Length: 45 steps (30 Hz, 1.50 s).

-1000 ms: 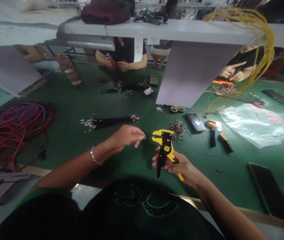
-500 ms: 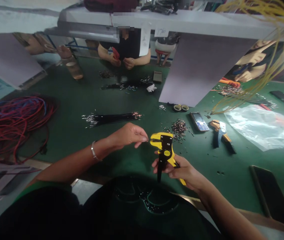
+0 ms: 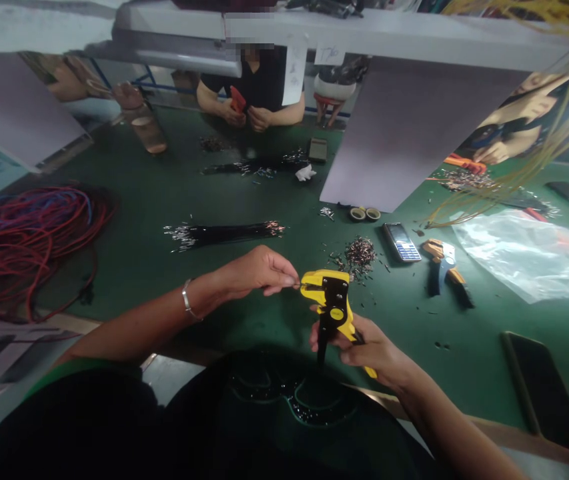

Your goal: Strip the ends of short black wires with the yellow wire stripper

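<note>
A white shelf (image 3: 424,45) spans the green counter (image 3: 137,257); its label (image 3: 330,53) begins "T7". Right hand (image 3: 371,347) grips pliers (image 3: 335,297); left hand (image 3: 259,270) pinches a tiny piece (image 3: 298,285) at their tip.

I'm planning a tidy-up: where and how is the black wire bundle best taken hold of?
Probably by the dark middle of the black wire bundle, from above on the near side, gripping across its length. It lies lengthwise from left to right on the green table; its silvery left end splays loosely and its copper-coloured right end spreads slightly.
</note>
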Available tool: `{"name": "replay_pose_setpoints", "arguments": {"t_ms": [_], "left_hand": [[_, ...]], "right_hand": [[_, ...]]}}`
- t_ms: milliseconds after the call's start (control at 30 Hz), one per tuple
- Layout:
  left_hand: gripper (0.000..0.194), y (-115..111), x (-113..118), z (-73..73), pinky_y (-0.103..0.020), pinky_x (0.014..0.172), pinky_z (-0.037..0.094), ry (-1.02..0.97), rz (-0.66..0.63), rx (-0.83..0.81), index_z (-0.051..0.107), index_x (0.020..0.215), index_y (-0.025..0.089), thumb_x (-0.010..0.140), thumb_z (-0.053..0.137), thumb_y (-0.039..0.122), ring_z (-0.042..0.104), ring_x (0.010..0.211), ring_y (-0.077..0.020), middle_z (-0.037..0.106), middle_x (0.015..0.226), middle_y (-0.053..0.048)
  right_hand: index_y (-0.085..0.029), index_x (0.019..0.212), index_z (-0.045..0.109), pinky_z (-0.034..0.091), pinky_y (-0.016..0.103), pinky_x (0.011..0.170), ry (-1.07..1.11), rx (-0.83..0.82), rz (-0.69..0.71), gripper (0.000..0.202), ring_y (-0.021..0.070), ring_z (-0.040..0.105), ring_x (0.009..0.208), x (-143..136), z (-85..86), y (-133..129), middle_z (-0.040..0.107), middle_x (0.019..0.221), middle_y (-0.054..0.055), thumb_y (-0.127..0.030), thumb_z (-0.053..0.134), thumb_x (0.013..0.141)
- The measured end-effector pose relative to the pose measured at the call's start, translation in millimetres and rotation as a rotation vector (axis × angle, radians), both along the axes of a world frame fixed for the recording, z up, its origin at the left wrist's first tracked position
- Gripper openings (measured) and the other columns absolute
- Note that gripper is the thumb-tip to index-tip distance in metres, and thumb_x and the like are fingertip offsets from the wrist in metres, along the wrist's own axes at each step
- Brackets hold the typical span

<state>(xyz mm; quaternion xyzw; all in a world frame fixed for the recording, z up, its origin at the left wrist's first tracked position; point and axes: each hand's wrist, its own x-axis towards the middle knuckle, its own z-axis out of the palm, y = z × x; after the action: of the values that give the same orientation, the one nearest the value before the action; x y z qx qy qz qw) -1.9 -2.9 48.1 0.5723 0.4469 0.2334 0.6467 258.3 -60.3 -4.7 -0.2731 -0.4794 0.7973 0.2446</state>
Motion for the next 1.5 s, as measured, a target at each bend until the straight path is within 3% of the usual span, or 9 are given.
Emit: {"name": "replay_pose_setpoints", "arguments": {"t_ms": [200,533,833,1133,1500], "left_hand": [[0.011,-1.6,-1.2,-1.2,-0.023,0.051,0.033,-0.017,-0.029,-0.026,0.075,0.076,0.017,0.073,0.064,0.018,0.038,0.041,-0.0054,0.054,0.044,0.003],[0.012,-9.9,-1.6,-4.6,-0.023,0.052,0.034,-0.073,-0.111,-0.088,0.074,0.077,0.017,0.074,0.063,0.018,0.037,0.04,-0.0059,0.047,0.038,0.006],[0.012,-16.4,4.4,-0.1,-0.023,0.051,0.032,-0.079,-0.152,-0.109,0.074,0.075,0.017,0.074,0.063,0.017,0.036,0.04,-0.0059,0.046,0.037,0.006],[0.011,-18.4,1.3,-5.2,-0.022,0.049,0.031,-0.083,-0.157,-0.126,0.075,0.076,0.017,0.074,0.064,0.02,0.036,0.04,-0.006,0.047,0.039,0.005],[0.01,-19.1,1.8,-6.5,-0.022,0.049,0.03,-0.098,-0.159,-0.165,0.074,0.075,0.016,0.073,0.064,0.019,0.035,0.04,-0.0058,0.045,0.037,0.006]], "right_hand": [[-0.017,0.117,0.058,0.042,0.041,0.089,0.028,-0.031,0.011,0.051,0.0242,0.06,0.093,-0.8,5.4,-6.5,0.066,0.101,0.009,-0.016,0.069,0.067],[-0.015,0.107,0.061,0.041,0.045,0.093,0.021,0.028,0.068,0.041,0.0231,0.06,0.089,-0.2,1.1,-18.3,0.064,0.097,0.009,-0.024,0.072,0.069],[-0.014,0.101,0.06,0.044,0.04,0.082,-0.012,0.019,0.117,0.031,0.0244,0.061,0.088,-3.5,8.8,-23.8,0.068,0.09,0.01,-0.03,0.07,0.076],[-0.014,0.111,0.058,0.043,0.033,0.071,-0.001,0.014,0.087,0.043,0.0198,0.061,0.078,-5.1,7.5,-27.2,0.066,0.087,0.009,-0.037,0.072,0.077],[-0.015,0.108,0.058,0.042,0.032,0.068,0.045,-0.03,0.062,0.04,0.0187,0.059,0.075,-10.0,6.8,-27.9,0.064,0.084,0.007,-0.033,0.074,0.076]]}}
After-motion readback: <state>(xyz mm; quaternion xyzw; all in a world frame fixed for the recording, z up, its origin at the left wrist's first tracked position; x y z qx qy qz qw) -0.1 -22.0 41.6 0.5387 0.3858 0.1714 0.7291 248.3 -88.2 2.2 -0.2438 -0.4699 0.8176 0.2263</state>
